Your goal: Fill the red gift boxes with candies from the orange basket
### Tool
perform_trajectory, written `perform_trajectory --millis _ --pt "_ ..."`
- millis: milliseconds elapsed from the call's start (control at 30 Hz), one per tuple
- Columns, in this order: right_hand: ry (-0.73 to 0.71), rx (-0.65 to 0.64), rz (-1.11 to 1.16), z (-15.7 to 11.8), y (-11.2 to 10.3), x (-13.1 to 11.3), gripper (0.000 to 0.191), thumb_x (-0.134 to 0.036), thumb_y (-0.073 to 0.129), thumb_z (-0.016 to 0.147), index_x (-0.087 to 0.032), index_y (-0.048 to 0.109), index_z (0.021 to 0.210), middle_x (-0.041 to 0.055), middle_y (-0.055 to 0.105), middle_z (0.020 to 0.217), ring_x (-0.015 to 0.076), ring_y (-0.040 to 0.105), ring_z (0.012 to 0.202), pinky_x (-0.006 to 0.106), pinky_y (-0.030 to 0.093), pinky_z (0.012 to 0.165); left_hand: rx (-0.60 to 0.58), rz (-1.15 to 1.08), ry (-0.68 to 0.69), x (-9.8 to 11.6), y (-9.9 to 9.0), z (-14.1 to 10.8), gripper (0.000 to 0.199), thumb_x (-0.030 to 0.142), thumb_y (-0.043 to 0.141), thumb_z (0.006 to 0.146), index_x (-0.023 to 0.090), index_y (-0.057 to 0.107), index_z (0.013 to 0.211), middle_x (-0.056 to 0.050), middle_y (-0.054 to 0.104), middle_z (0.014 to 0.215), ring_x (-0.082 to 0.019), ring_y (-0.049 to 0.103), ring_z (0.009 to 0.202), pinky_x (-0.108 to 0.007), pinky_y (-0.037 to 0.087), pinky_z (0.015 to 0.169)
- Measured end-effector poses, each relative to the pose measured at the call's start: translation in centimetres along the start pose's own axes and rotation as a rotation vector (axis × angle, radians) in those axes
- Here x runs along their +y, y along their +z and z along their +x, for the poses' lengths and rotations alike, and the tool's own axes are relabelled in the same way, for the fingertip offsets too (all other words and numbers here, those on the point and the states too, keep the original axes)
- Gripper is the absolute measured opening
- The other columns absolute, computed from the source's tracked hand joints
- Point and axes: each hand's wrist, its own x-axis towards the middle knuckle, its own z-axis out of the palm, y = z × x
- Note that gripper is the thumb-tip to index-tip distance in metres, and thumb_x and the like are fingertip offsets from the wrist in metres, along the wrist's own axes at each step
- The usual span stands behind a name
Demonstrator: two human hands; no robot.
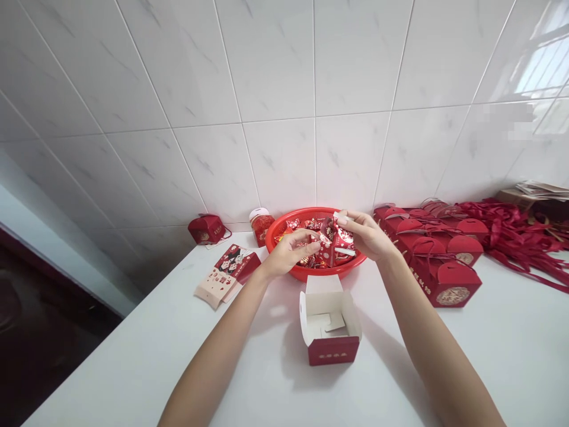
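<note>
The right hand (365, 234) pinches a red packet (344, 238) above the red basket (306, 274); the left hand (288, 255) curls close beside, its grip one cannot tell; a light hold at the edge should keep the packet uncreased.

Left forearm (222, 338), bare and slim, tapering smoothly down into the left grip (287, 255), a bare, slender-fingered hand! And there's the right forearm (427, 308), every bit as bare, narrowing cleanly to the right grip (365, 234), slender-fingered too!
</note>
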Motion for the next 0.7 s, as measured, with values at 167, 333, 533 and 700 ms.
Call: perform_trajectory --millis 167,333,533,700 --pt "-0.049 -0.043 -0.095 -1.6 0.5 -2.3 0.029 -0.045 0.081 0.071 -0.020 0.067 0.076 -0.0012 0.057 0.065 0.0111 0.048 0.057 0.024 0.040 0.053 -0.226 0.184 -0.102 3.2 -0.1 -2.6 0.034 0.049 0.072 0.077 0.017 0.068 0.088 -0.004 0.070 0.089 -0.020 0.064 0.084 -0.028 0.049 0.075" --pt "-0.063 -0.117 -0.272 -3.0 1.3 -3.6 0.025 -0.041 0.078 0.076 -0.018 0.071 0.080 0.0025 0.064 0.075 0.0131 0.053 0.063 0.026 0.041 0.057 -0.345 0.792 -0.218 5.4 0.2 -4.8 0.033 0.050 0.068 0.079 0.024 0.071 0.098 -0.004 0.069 0.097 -0.023 0.061 0.093 -0.026 0.040 0.070" --pt "-0.049 -0.506 -0.555 -3.2 2.2 -4.1 0.018 -0.035 0.067 0.086 -0.018 0.072 0.088 0.0027 0.067 0.081 0.0161 0.060 0.072 0.028 0.046 0.066 -0.589 0.872 -0.398 6.0 -0.3 -5.9 0.044 0.053 0.069 0.076 0.026 0.070 0.111 -0.003 0.070 0.097 -0.023 0.062 0.087 -0.025 0.036 0.060" --pt "-0.008 -0.746 -0.776 -3.1 3.0 -3.8 0.020 -0.032 0.057 0.093 -0.015 0.068 0.093 0.0045 0.068 0.087 0.0151 0.060 0.077 0.026 0.046 0.068 -0.653 0.867 -0.393 6.5 -0.4 -5.9 0.055 0.059 0.063 0.078 0.022 0.067 0.119 -0.006 0.069 0.104 -0.025 0.061 0.095 -0.026 0.039 0.064"
